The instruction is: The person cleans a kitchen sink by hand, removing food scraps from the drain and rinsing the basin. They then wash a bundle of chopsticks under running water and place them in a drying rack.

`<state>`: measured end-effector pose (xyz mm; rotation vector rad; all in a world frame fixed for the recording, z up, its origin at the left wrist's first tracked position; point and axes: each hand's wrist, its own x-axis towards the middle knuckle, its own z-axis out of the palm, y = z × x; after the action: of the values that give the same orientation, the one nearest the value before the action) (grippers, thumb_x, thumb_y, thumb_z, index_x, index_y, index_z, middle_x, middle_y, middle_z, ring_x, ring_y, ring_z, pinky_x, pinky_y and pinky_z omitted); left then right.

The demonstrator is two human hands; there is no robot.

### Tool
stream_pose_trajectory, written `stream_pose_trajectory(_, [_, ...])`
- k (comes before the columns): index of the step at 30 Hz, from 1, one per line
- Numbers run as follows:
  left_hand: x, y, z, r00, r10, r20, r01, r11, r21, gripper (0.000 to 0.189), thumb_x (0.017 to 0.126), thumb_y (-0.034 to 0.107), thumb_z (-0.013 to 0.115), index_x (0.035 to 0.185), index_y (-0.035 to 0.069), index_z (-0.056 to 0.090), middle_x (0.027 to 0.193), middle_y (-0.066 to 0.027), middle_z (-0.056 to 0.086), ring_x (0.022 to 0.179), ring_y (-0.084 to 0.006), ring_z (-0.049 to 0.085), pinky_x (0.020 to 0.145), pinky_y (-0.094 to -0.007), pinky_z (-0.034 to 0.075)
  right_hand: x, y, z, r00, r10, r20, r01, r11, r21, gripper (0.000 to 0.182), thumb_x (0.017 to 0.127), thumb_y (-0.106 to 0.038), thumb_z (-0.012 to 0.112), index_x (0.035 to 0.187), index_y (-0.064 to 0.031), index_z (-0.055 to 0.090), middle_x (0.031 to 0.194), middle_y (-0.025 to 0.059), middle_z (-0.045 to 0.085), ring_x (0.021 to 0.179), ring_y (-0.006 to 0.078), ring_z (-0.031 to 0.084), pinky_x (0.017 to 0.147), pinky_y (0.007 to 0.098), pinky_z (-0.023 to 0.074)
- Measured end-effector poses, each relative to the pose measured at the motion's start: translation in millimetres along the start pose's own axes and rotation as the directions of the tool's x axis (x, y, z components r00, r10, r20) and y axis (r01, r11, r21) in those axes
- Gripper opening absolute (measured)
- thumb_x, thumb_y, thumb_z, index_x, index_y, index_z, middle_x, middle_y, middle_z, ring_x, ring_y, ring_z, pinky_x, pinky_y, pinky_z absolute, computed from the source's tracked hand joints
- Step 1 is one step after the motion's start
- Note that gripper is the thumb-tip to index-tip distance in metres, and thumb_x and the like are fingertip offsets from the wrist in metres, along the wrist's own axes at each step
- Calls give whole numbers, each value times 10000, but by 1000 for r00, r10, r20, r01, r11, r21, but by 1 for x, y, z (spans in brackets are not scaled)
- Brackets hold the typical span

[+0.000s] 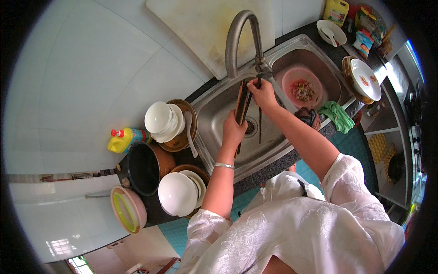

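Over the left basin of a stainless steel double sink [214, 137], my left hand [235, 129] grips a bundle of long dark chopsticks [242, 102] near its lower part. My right hand [261, 91] is at the upper end, its fingers closed around one or more of the dark sticks; one thin stick hangs down below it. Above both hands arches the faucet [243, 20]. The drain [251, 126] lies beneath them. In the right basin sits a pink plastic bowl [287, 80] holding food scraps.
Stacked white bowls [158, 117], a dark pot [143, 168], more white bowls [178, 193] and a yellow detergent bottle [119, 144] stand left. Right are a green cloth [337, 116], a dark cloth [308, 118] and a white plate [365, 79]. A cutting board [205, 30] leans behind the sink.
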<state>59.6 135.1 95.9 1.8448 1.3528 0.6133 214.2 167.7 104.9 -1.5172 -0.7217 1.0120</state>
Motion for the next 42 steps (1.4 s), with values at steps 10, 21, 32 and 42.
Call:
stream_pose_trajectory(10, [-5,8,-8,999,28,-22,-28,1000,-5,322,716,34,635,1002,-18,496,896,-219,599,888,-357,587,734,-385,460,14,-33,-17,939,-164,-302,224,959,174,307,899,-265,483,708,-25,495,614,37,489,600,139,422,574,306,373])
stream_pose_trajectory(21, [3,7,-15,997,-80,-22,79,995,-57,358,706,62,677,1029,8,532,882,-141,615,804,-257,606,719,-351,465,0,-34,-10,970,-216,108,235,946,-223,344,728,-296,687,685,20,556,593,100,547,557,138,493,550,318,429])
stream_pose_trajectory(32, [0,8,-22,1000,-11,-21,10,998,-64,399,712,73,684,1073,5,530,888,-157,628,830,-268,618,732,-339,471,-15,-31,4,993,-98,59,108,973,-202,279,702,-219,713,738,22,579,637,95,583,602,155,541,581,318,440])
stream_pose_trajectory(42, [0,-20,-34,988,-111,109,137,952,-274,258,688,51,696,893,-6,551,721,-76,613,643,-155,601,613,-300,483,57,-74,-90,854,-182,-488,327,917,230,271,885,-264,532,799,-9,494,659,37,542,512,116,455,455,272,371])
